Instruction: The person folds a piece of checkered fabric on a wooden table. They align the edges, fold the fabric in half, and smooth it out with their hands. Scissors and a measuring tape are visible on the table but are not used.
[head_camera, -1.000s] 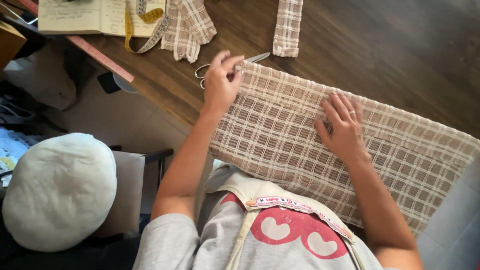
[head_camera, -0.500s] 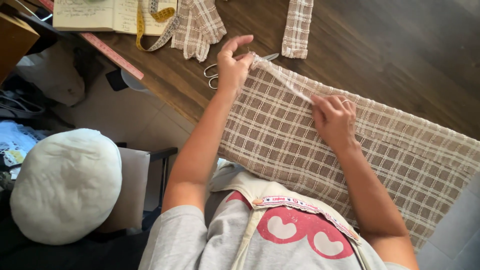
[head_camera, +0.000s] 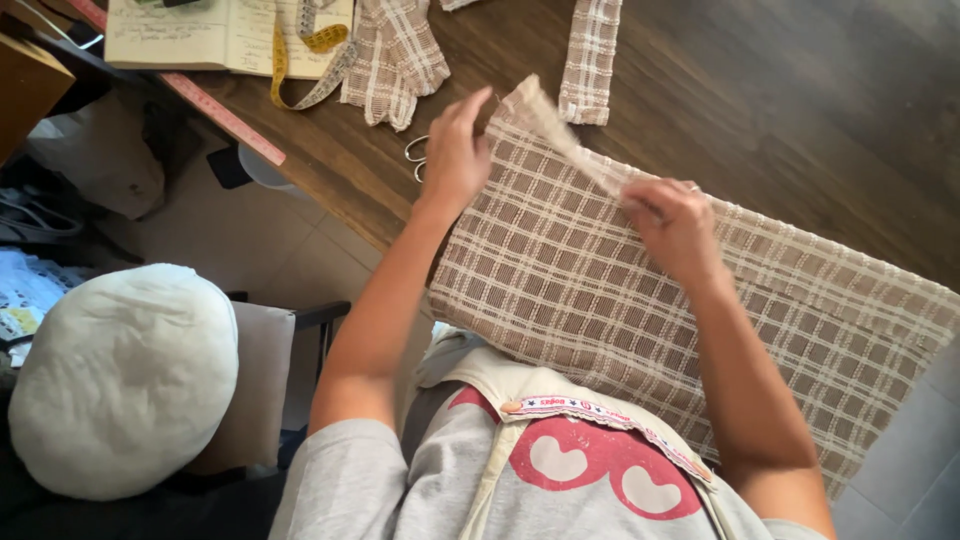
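Note:
A large brown and cream checked cloth (head_camera: 600, 290) lies over the edge of a dark wooden table (head_camera: 800, 110). My left hand (head_camera: 455, 150) pinches the cloth's far left corner and lifts it off the table. My right hand (head_camera: 672, 222) grips the same far edge further right, so a fold of cloth stretches raised between both hands. Scissors (head_camera: 415, 155) lie on the table just behind my left hand, mostly hidden by it.
Two smaller checked cloth pieces (head_camera: 395, 55) (head_camera: 590, 60) lie further back. An open notebook (head_camera: 225, 35), a yellow tape measure (head_camera: 300, 70) and a pink ruler (head_camera: 225, 115) sit at the back left. A white round cushion (head_camera: 120, 375) rests on a chair beside me.
Both hands went from lying flat on the cloth to gripping its far edge, and they have lifted that edge and the left corner up off the table.

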